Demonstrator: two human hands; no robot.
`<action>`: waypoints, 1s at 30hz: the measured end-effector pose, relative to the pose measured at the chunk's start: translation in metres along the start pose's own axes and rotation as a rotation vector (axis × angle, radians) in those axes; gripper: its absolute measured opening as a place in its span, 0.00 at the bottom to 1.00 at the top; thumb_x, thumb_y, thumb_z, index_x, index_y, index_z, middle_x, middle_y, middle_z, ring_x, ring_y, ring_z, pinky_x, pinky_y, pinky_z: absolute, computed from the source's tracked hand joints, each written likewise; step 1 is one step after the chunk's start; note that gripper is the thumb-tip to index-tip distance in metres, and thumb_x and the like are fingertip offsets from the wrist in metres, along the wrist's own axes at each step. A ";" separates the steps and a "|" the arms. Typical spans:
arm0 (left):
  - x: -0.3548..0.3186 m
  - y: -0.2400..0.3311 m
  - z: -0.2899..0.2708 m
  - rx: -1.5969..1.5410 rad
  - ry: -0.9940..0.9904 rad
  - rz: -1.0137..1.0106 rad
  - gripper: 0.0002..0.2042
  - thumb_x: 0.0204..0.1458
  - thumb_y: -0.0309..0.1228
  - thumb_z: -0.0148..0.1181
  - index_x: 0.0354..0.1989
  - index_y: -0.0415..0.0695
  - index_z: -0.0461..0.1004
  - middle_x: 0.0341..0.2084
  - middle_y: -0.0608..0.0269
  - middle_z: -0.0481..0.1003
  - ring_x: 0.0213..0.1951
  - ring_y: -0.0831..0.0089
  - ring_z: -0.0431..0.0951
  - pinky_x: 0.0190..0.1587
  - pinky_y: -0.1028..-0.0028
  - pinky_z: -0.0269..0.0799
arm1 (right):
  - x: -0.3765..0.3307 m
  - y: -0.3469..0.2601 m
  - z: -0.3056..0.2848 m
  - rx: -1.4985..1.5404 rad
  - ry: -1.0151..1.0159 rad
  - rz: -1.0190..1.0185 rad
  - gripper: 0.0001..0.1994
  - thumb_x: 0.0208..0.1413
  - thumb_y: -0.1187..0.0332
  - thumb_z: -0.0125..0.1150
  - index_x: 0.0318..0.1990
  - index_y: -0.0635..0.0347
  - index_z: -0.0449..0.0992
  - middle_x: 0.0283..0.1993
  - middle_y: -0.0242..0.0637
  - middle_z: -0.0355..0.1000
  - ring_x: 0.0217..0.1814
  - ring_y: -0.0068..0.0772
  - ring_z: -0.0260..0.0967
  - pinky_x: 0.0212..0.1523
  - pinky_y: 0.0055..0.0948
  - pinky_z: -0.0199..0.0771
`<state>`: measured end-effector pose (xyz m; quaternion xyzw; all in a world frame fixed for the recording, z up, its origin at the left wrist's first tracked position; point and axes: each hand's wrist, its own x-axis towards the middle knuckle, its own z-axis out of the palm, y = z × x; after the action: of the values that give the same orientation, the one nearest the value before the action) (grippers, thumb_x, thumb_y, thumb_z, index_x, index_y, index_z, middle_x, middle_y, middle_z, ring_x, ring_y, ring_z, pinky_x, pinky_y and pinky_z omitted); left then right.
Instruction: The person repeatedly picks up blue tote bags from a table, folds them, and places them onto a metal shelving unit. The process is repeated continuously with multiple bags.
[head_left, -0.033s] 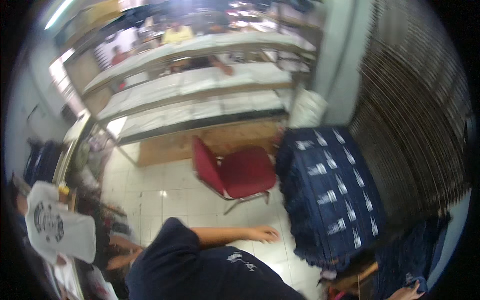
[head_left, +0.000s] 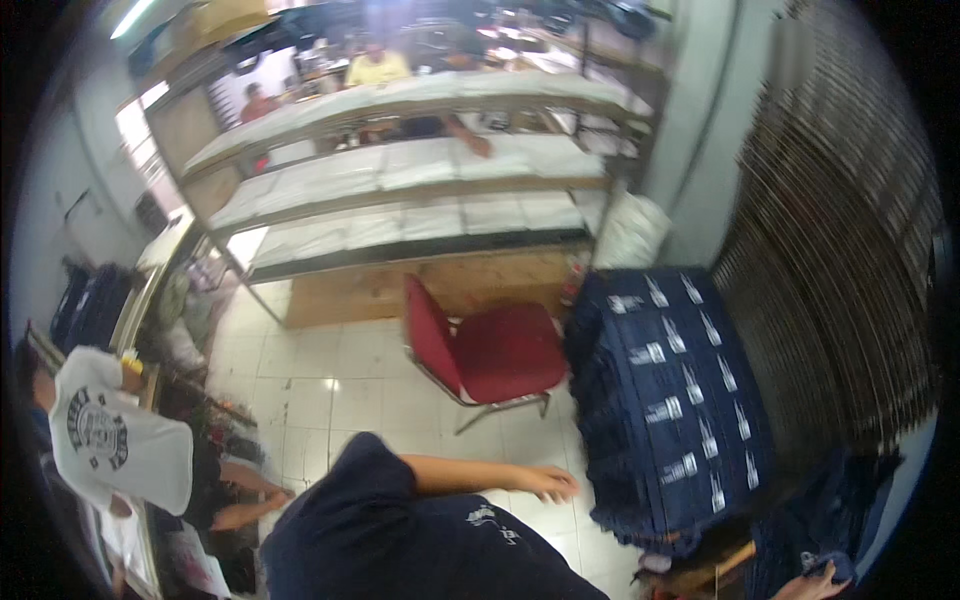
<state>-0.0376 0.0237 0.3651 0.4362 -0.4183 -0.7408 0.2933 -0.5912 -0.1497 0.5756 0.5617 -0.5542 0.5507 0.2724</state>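
The dark cloth [head_left: 815, 515] hangs in folds at the right hand [head_left: 812, 587], reaching up and away from its fingers. That hand touches the cloth's lower end with thumb and fingers; it is partly cut off, so I cannot tell whether they pinch the fabric or merely rest on it. The left hand [head_left: 550, 484] is stretched out across the front of the body, its fingers loosely extended and holding nothing that I can see, above the tiled floor [head_left: 370, 395].

Between the hands and farther forward stands a tall stack [head_left: 650, 370] of navy garments with rows of white labels. Just ahead of the left hand is a red chair [head_left: 510, 345]. Beyond the stack sits a white sack [head_left: 630, 228], and well ahead of both hands are shelves [head_left: 450, 189] lined with white packets [head_left: 415, 165]. Far to the left of the left hand, a co-worker in a white shirt [head_left: 120, 430] leans over.
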 end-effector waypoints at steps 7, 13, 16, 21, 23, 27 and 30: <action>-0.092 -0.004 -0.032 -0.860 -0.441 -0.077 0.56 0.34 0.80 0.25 0.65 0.45 0.51 0.60 0.51 0.58 0.60 0.53 0.58 0.59 0.55 0.56 | -0.117 -0.454 0.105 1.354 -0.851 0.899 0.39 0.35 0.68 0.50 0.64 0.56 0.57 0.62 0.42 0.58 0.58 0.39 0.59 0.57 0.35 0.60; -0.293 -0.029 -0.125 -1.135 -0.131 0.738 0.59 0.31 0.81 0.22 0.67 0.48 0.46 0.64 0.53 0.52 0.63 0.52 0.55 0.62 0.56 0.49 | -0.195 -0.742 0.080 1.807 -1.885 0.674 0.39 0.32 0.76 0.47 0.62 0.59 0.59 0.49 0.37 0.68 0.45 0.32 0.69 0.45 0.29 0.73; -0.378 -0.034 -0.137 -1.089 0.261 1.013 0.54 0.35 0.79 0.25 0.67 0.50 0.46 0.63 0.54 0.54 0.62 0.54 0.57 0.61 0.57 0.52 | -0.222 -0.831 0.073 2.016 -2.218 0.507 0.39 0.32 0.80 0.45 0.62 0.63 0.57 0.49 0.40 0.68 0.47 0.32 0.69 0.48 0.26 0.71; -0.443 -0.052 -0.161 -1.260 1.102 1.079 0.26 0.53 0.42 0.55 0.58 0.48 0.59 0.51 0.54 0.67 0.52 0.64 0.68 0.50 0.65 0.67 | -0.253 -0.924 0.063 1.953 -2.450 0.188 0.39 0.33 0.82 0.45 0.63 0.63 0.55 0.52 0.40 0.66 0.49 0.30 0.68 0.49 0.24 0.69; -0.451 -0.057 -0.178 -1.228 1.471 0.971 0.22 0.49 0.33 0.60 0.54 0.45 0.66 0.49 0.55 0.68 0.52 0.68 0.67 0.47 0.65 0.67 | -0.273 -0.948 0.076 1.809 -2.488 -0.063 0.38 0.35 0.81 0.45 0.64 0.61 0.54 0.53 0.40 0.66 0.46 0.29 0.67 0.40 0.26 0.73; -0.433 -0.127 -0.247 -1.276 1.507 0.783 0.20 0.45 0.24 0.61 0.51 0.44 0.70 0.41 0.60 0.73 0.42 0.70 0.72 0.36 0.73 0.70 | -0.359 -0.983 0.128 1.021 -2.469 -0.289 0.32 0.43 0.78 0.47 0.61 0.56 0.59 0.44 0.36 0.67 0.33 0.27 0.64 0.23 0.25 0.67; -0.439 -0.128 -0.275 -1.140 1.783 0.444 0.19 0.46 0.21 0.59 0.49 0.41 0.71 0.35 0.61 0.75 0.34 0.74 0.74 0.29 0.77 0.69 | -0.420 -1.004 0.157 0.783 -2.522 -0.556 0.26 0.46 0.77 0.46 0.57 0.57 0.64 0.39 0.35 0.68 0.29 0.25 0.63 0.19 0.21 0.64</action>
<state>0.3948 0.3358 0.3555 0.5320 0.2821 -0.1726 0.7795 0.4774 0.0805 0.4565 0.8140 -0.1014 -0.2888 -0.4937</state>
